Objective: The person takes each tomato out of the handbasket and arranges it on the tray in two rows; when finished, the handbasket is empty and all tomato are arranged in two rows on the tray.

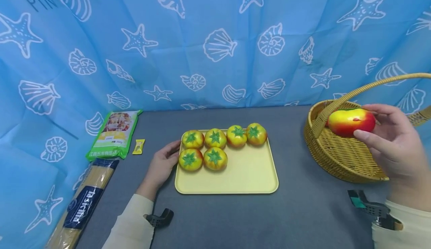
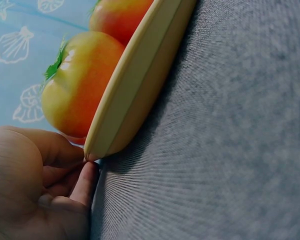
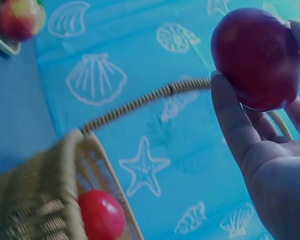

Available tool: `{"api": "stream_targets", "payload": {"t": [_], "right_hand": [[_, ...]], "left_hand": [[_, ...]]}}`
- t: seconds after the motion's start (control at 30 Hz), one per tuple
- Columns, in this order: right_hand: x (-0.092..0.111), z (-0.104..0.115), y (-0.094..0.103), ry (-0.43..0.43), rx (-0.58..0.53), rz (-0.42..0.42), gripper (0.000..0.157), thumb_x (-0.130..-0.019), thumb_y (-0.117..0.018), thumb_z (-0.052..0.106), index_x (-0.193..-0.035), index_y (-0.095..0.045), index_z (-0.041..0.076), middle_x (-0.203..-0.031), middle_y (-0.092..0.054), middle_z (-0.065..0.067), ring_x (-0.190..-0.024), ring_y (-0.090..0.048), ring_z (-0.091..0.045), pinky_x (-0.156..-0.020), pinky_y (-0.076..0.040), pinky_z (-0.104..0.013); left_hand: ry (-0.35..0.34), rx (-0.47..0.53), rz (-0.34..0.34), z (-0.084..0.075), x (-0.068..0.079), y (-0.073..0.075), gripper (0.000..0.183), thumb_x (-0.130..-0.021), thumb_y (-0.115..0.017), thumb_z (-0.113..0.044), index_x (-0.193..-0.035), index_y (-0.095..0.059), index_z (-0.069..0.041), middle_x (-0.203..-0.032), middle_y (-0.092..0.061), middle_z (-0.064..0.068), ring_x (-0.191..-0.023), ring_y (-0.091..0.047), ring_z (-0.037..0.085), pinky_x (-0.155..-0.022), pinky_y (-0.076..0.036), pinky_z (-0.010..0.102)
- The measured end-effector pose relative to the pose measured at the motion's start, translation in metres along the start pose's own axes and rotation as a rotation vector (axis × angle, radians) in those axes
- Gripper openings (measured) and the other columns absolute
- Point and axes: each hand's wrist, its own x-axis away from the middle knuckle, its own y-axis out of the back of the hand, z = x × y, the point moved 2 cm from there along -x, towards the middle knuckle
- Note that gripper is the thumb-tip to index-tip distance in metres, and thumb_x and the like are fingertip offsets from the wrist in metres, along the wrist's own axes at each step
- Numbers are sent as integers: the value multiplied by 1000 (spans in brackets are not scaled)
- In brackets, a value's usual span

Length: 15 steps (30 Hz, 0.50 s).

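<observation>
My right hand (image 1: 399,148) holds a red-and-yellow tomato (image 1: 348,123) between thumb and fingers, up above the wicker basket (image 1: 314,150). From the right wrist view, this tomato (image 3: 257,57) shows its dark red, rounded side. Another red, round fruit (image 3: 101,215) lies inside the basket. On the left, my left hand (image 1: 164,166) pinches the edge of the pale yellow tray (image 1: 249,174), with fingertips at its rim in the left wrist view. Several yellow-orange tomatoes (image 1: 215,158) with green leafy tops sit on the tray, in a back row and at its left.
A green-and-white food packet (image 1: 116,133), a small yellow sachet (image 1: 138,146) and a long pack of noodles (image 1: 84,206) lie on the left. The basket's tall handle (image 1: 370,86) arches over its right side. A blue shell-patterned curtain (image 1: 215,65) hangs behind the grey table.
</observation>
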Motion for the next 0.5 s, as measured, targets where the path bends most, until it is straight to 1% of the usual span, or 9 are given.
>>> {"api": "stream_targets", "payload": {"t": [0.13,0.2,0.3,0.4,0.47,0.5], "right_hand": [[-3,-7,-16,5,-16,103,68,-86,-50,-40,-150,-36,-21,-143,-46,-29,-121,-58,-33,-97,-61,-31],[-4,-11,-24,0,-10,137,72,-83,-51,-42,-150,-36,-23,-144,-45,-30,-123,-58,-34,-97,-61,-32],[-5,-16,-36,-30,48,153,75,-79,-53,-43,-150,-42,-21,-144,-45,-30,-125,-58,-33,-98,-61,-31],[-5,-23,-47,-37,76,166,75,-76,-55,-44,-147,-46,-21,-145,-46,-31,-126,-59,-34,-100,-60,-31],[-6,-28,-53,-27,72,185,74,-74,-56,-44,-145,-45,-22,-145,-46,-33,-128,-58,-34,-101,-59,-31],[-6,-30,-56,-30,80,189,75,-74,-57,-44,-144,-46,-21,-146,-46,-32,-129,-57,-34,-102,-59,-30]], "left_hand": [[-7,-3,1,2,-1,1,51,-109,-60,-3,-160,-54,-3,-158,-55,16,-143,-55,31,-116,-49,42],[-9,-9,3,3,-2,1,51,-110,-59,-3,-160,-53,-2,-159,-54,17,-143,-55,32,-116,-50,42],[-7,-21,-1,3,-2,1,51,-110,-59,-3,-160,-53,-3,-158,-55,15,-142,-56,30,-115,-51,40],[-5,-29,-1,3,-2,1,51,-110,-59,-4,-160,-54,-4,-158,-56,14,-142,-55,29,-115,-51,40],[-2,-31,-1,3,-2,1,51,-110,-59,-5,-160,-54,-5,-158,-56,13,-142,-55,27,-115,-50,40],[-2,-32,1,3,-2,1,51,-110,-59,-5,-161,-54,-5,-158,-56,12,-142,-55,27,-115,-50,40]]}}
